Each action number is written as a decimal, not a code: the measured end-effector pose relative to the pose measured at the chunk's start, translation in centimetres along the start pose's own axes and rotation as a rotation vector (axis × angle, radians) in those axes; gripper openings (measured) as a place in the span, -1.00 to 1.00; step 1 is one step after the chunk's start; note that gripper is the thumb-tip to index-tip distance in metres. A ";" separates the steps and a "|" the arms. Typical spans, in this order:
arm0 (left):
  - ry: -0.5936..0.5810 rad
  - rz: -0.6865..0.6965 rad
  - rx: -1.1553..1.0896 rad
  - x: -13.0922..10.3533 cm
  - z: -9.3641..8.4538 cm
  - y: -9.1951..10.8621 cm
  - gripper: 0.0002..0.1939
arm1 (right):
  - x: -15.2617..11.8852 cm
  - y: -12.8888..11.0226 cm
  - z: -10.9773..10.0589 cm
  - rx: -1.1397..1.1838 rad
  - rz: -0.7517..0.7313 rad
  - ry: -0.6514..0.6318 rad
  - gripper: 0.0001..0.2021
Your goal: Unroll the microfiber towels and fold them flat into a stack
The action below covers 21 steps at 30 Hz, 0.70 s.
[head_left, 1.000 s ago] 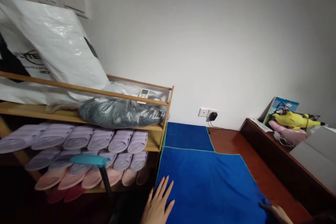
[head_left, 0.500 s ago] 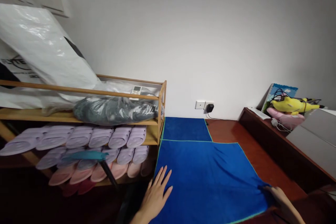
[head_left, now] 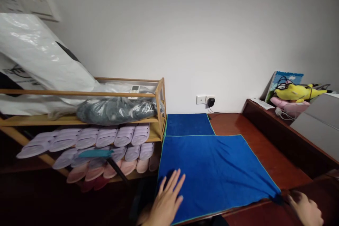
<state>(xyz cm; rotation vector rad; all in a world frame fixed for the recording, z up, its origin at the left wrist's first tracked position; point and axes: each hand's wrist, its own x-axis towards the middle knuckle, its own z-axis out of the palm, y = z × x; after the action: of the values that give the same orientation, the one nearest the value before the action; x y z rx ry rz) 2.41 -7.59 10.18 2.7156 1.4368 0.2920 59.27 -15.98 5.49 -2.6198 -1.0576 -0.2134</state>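
A blue cloth [head_left: 212,173] with a light green edge lies spread over the reddish-brown wooden surface. My left hand [head_left: 168,197] rests on its near left part, palm down with the fingers stretched out. At the near right, my right hand [head_left: 305,208] is closed, fingers curled, at the cloth's drawn-out corner. Creases run toward that corner, which looks dark and bunched; the exact grip is blurred. Behind it a second blue cloth [head_left: 188,124] lies against the wall, its front edge meeting the larger one.
On the left stands a wooden rack [head_left: 160,109] with lilac slippers [head_left: 124,136], pink slippers [head_left: 128,166], a plastic-wrapped dark bundle [head_left: 116,110] and a white bag [head_left: 45,53]. A black plug [head_left: 211,102] sits in the wall. At right, a ledge holds a yellow plush toy [head_left: 296,92].
My right hand has moved right and toward me, and the cloth's corner has stretched out with it. My left hand has shifted slightly right and nearer. The view has turned a little.
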 end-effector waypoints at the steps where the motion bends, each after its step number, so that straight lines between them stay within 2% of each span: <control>1: -0.043 0.083 -0.007 -0.6 0.0 0.8 -0.23 | -0.9 -0.5 0.4 -0.021 -0.005 0.038 -0.33; 3: -0.112 0.178 0.009 -1.7 0.6 1.8 -0.06 | -2.6 -2.1 1.6 0.021 -0.102 0.050 -0.30; 6: -0.102 0.179 0.086 -2.5 2.2 2.0 -0.01 | -4.6 -3.8 3.5 0.138 -0.300 -0.092 -0.36; 9: -0.042 0.218 0.123 -2.6 3.4 1.1 -0.03 | -5.3 -3.7 5.1 0.266 -0.256 -0.204 -0.40; 12: -0.011 0.284 0.160 -2.7 3.9 0.0 -0.08 | -4.9 -2.6 5.7 0.460 -0.165 -0.235 -0.35; 16: -0.019 0.317 0.200 -3.0 3.5 -0.7 -0.09 | -3.9 -1.7 5.5 0.658 -0.191 -0.266 -0.31; 19: -0.035 0.303 0.142 -3.3 2.3 -0.6 -0.15 | -3.4 -1.6 5.0 0.801 -0.174 -0.321 -0.31; 21: -0.053 0.290 0.089 -3.5 1.2 -0.2 -0.21 | -3.5 -1.8 4.5 0.757 -0.142 -0.321 -0.29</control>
<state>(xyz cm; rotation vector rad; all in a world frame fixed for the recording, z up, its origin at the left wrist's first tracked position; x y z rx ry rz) 0.62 -10.28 8.46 2.9783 1.0646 0.1704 55.62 -15.53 0.75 -1.9235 -1.1356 0.5011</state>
